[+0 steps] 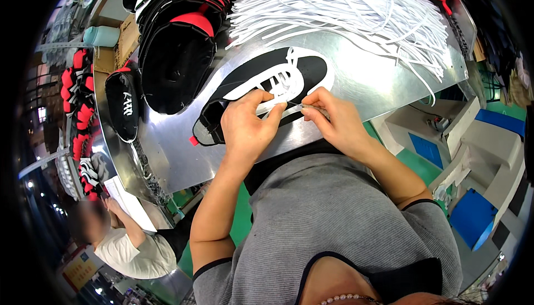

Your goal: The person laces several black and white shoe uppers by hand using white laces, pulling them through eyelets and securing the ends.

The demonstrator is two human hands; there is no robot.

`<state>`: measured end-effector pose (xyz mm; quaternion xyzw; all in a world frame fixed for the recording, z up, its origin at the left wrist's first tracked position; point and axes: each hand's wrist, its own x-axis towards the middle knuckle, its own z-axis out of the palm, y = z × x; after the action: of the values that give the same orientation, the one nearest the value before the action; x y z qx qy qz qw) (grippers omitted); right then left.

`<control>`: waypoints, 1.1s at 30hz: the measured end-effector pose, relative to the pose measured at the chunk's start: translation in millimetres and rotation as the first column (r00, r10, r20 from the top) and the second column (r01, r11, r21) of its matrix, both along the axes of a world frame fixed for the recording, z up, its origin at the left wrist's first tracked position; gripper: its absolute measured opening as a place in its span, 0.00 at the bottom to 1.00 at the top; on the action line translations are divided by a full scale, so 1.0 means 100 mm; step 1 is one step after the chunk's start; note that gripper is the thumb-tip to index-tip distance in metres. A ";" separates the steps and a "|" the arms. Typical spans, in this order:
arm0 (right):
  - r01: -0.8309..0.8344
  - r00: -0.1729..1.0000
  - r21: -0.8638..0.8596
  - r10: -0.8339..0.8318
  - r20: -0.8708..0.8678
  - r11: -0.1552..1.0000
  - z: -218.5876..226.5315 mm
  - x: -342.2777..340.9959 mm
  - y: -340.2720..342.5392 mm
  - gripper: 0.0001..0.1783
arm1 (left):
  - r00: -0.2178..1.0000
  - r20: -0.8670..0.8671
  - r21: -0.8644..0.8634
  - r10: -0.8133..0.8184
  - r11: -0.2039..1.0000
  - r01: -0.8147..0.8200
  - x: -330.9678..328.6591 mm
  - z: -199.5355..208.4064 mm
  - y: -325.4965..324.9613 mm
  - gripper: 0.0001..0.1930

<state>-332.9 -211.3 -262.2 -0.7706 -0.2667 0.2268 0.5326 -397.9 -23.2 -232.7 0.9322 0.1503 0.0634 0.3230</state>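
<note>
A black and white shoe upper [311,70] with a red tab at its heel lies flat on the metal table in front of me. A white shoelace [285,89] runs through its eyelets. My left hand [250,124] rests over the near side of the upper, thumb and forefinger closed on the lace by the eyelet row. My right hand [336,117], just to the right, pinches the lace's end between thumb and fingertips. Part of the upper is hidden under my left hand.
A large heap of white shoelaces [345,13] covers the table's far side. Stacked black and red uppers [181,55] stand at the left, beside a single laced upper [121,105]. Another person [136,249] works at the lower left. Grey bins [473,149] stand at the right.
</note>
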 end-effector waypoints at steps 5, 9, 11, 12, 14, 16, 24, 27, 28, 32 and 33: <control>0.042 0.991 -0.023 -0.044 -0.125 0.999 0.05 0.01 0.10 0.12 | 0.991 0.087 -0.081 -0.101 0.991 0.109 -0.03 -0.05 0.04 0.10; 0.085 0.996 -0.053 -0.087 -0.037 0.995 -0.12 -0.03 0.39 0.14 | 0.973 0.168 0.004 -0.161 0.987 0.163 -0.10 -0.11 -0.05 0.08; 0.046 0.998 -0.085 -0.049 -0.033 0.995 -0.08 -0.04 0.36 0.13 | 0.976 0.152 0.060 -0.159 0.987 0.151 -0.13 -0.07 -0.03 0.08; 0.015 1.000 -0.082 -0.015 0.001 0.997 -0.06 -0.03 0.27 0.13 | 0.977 0.156 0.098 -0.143 0.987 0.128 -0.15 -0.03 -0.06 0.07; -0.092 0.996 -0.115 0.092 -0.010 0.989 0.14 0.07 0.01 0.14 | 0.944 0.258 0.271 -0.203 0.954 0.131 -0.19 -0.01 -0.03 0.07; -0.047 0.999 -0.222 0.048 0.000 0.974 0.23 0.28 -0.34 0.16 | 0.918 0.324 0.385 -0.231 0.918 0.095 -0.27 -0.05 0.02 0.07; -0.292 0.702 -0.101 0.284 0.652 0.951 0.50 0.18 0.36 0.12 | 0.855 0.397 0.480 -0.334 0.869 0.117 -0.37 -0.05 0.01 0.07; -0.288 0.637 -0.251 0.381 0.671 0.924 0.41 0.15 0.48 0.11 | 0.852 0.379 0.527 -0.361 0.841 0.122 -0.40 -0.07 0.06 0.07; -0.307 0.623 -0.266 0.404 0.669 0.914 0.39 0.14 0.51 0.11 | 0.838 0.400 0.539 -0.372 0.835 0.114 -0.40 -0.08 0.05 0.07; -0.390 0.681 -0.394 0.549 0.484 0.832 0.41 0.28 0.58 0.09 | 0.832 0.424 0.529 -0.357 0.844 0.092 -0.43 -0.15 0.08 0.07; -0.424 0.707 -0.402 0.574 0.414 0.812 0.41 0.31 0.59 0.09 | 0.825 0.428 0.527 -0.368 0.844 0.103 -0.43 -0.15 0.08 0.07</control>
<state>-302.3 -152.3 -220.7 -0.7661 -0.5652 0.1832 0.2451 -440.6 -15.2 -247.5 0.9426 -0.0823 0.3030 0.1141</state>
